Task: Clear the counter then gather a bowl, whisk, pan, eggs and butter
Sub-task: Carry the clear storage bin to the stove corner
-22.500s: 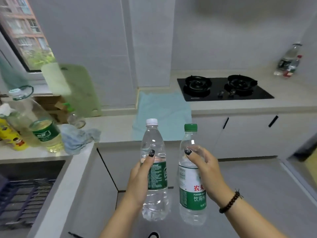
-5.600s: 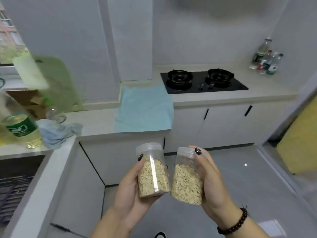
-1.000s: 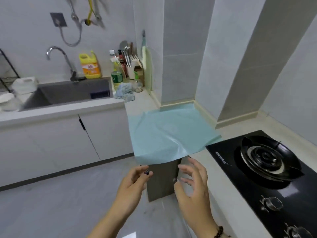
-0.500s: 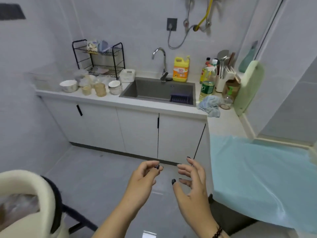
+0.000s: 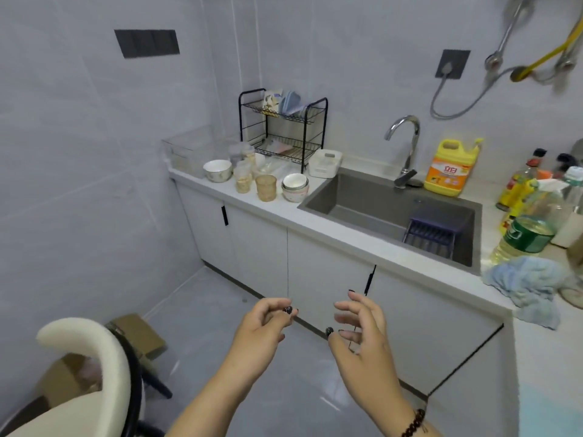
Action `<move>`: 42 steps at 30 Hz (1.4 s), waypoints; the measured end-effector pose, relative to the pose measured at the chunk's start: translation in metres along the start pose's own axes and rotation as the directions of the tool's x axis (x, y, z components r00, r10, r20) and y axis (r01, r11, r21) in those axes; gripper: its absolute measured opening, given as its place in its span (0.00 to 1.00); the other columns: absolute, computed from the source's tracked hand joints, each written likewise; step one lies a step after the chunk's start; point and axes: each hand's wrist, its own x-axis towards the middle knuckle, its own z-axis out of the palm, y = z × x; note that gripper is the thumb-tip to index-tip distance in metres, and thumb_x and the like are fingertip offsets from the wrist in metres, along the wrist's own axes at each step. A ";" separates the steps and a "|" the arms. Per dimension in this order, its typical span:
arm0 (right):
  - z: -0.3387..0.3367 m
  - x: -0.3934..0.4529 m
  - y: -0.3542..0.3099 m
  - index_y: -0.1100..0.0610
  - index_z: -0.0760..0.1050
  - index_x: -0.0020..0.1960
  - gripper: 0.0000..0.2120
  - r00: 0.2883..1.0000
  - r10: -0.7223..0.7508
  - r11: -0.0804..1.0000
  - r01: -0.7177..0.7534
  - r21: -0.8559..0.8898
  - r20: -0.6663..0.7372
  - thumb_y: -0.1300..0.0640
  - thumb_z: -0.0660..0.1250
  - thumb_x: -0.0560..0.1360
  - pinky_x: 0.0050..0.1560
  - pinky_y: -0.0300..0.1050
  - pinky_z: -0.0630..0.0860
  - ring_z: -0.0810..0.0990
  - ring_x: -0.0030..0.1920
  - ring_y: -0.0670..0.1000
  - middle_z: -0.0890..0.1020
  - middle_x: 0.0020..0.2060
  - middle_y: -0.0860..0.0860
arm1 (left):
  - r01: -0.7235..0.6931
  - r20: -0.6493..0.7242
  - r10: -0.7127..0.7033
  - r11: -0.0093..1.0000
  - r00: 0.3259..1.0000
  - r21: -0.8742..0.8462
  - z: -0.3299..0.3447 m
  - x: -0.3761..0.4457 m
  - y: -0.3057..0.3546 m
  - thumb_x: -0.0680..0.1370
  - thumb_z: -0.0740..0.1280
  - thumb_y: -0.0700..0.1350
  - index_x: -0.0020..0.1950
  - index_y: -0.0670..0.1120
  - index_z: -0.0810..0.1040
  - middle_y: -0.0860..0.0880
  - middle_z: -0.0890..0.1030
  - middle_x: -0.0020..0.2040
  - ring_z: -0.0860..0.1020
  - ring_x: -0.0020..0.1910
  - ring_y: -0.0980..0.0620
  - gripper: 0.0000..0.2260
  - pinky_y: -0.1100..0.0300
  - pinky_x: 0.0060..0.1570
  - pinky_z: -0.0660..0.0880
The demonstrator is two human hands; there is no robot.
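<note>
Both hands empty and raised at lower centre of the frame: left hand (image 5: 263,323) with fingers loosely curled toward the thumb and nothing between them, right hand (image 5: 362,326) with fingers spread and relaxed, likewise holding nothing. Well short of the worktop (image 5: 356,238), over bare floor in front of the cabinet doors.

Task's things up at centre left: a patterned bowl (image 5: 217,170) near the far end of the worktop, a stack of white bowls (image 5: 295,187) just beside the sink (image 5: 391,212). No whisk, pan, eggs or butter to be made out anywhere in view.

Risks, as judged from here:

- Crowding. Small oat jars (image 5: 243,181) and a ribbed glass (image 5: 266,187) packed between the two lots of bowls; likely to get knocked over or swept off the front edge by a careless reach.
- Stack slipping. Nested bowls taken one-handed by the rim could separate and drop into the sink or onto the tiled floor.
- Edge hazards on the right. Oil bottle (image 5: 523,238) and crumpled blue cloth (image 5: 527,285) close to the worktop edge; easy to catch with a right elbow or sleeve in passing.
- Footing. White chair (image 5: 94,373) and cardboard box (image 5: 138,335) at lower left, close to the path; possible trip or bump with full hands.
- Wrong pick. Clear container (image 5: 189,149) and dish rack (image 5: 284,130) behind the bowls, contents blurred; hard to tell what else is there.
</note>
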 end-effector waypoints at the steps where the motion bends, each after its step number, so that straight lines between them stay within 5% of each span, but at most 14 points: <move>1: 0.002 0.018 0.001 0.41 0.70 0.55 0.20 1.000 -0.006 1.000 0.006 -0.002 0.029 0.64 0.67 0.74 0.57 0.37 0.74 0.74 0.56 0.37 0.64 0.62 0.34 | -0.002 -0.026 0.002 1.000 1.000 -0.012 -0.001 0.012 0.005 0.79 0.64 0.42 0.55 0.50 0.78 0.51 0.84 0.52 0.81 0.53 0.58 0.07 0.58 0.56 0.76; 15: 0.089 0.188 -0.004 0.40 0.67 0.58 0.21 0.961 -0.058 0.998 0.055 0.021 0.269 0.63 0.65 0.74 0.53 0.31 0.72 0.73 0.55 0.35 0.64 0.59 0.34 | 0.049 -0.214 -0.075 0.991 0.974 -0.124 -0.063 0.156 0.027 0.80 0.63 0.40 0.54 0.48 0.79 0.54 0.86 0.46 0.83 0.50 0.53 0.07 0.55 0.55 0.76; 27: 0.233 0.369 -0.026 0.39 0.66 0.58 0.20 0.968 -0.064 0.998 0.066 0.000 0.243 0.60 0.66 0.74 0.54 0.36 0.74 0.73 0.54 0.37 0.64 0.59 0.34 | 0.044 -0.189 -0.064 0.993 0.980 -0.105 -0.186 0.358 0.074 0.80 0.62 0.40 0.54 0.49 0.78 0.52 0.85 0.47 0.82 0.49 0.53 0.07 0.58 0.51 0.75; 35: 0.304 0.460 -0.031 0.40 0.66 0.58 0.20 0.973 -0.036 0.999 0.039 -0.011 0.229 0.60 0.66 0.74 0.50 0.32 0.73 0.73 0.53 0.36 0.64 0.60 0.36 | 0.052 -0.114 -0.061 0.995 0.992 -0.081 -0.238 0.456 0.112 0.80 0.61 0.37 0.57 0.46 0.77 0.47 0.84 0.51 0.82 0.48 0.52 0.08 0.63 0.45 0.76; 42: 0.371 0.554 -0.034 0.42 0.68 0.57 0.20 0.951 -0.100 0.995 0.095 0.031 0.292 0.63 0.67 0.73 0.48 0.34 0.74 0.74 0.52 0.38 0.66 0.60 0.38 | 0.058 -0.226 -0.080 0.993 0.971 -0.104 -0.287 0.548 0.123 0.80 0.63 0.39 0.53 0.48 0.79 0.50 0.85 0.48 0.83 0.47 0.52 0.07 0.60 0.46 0.75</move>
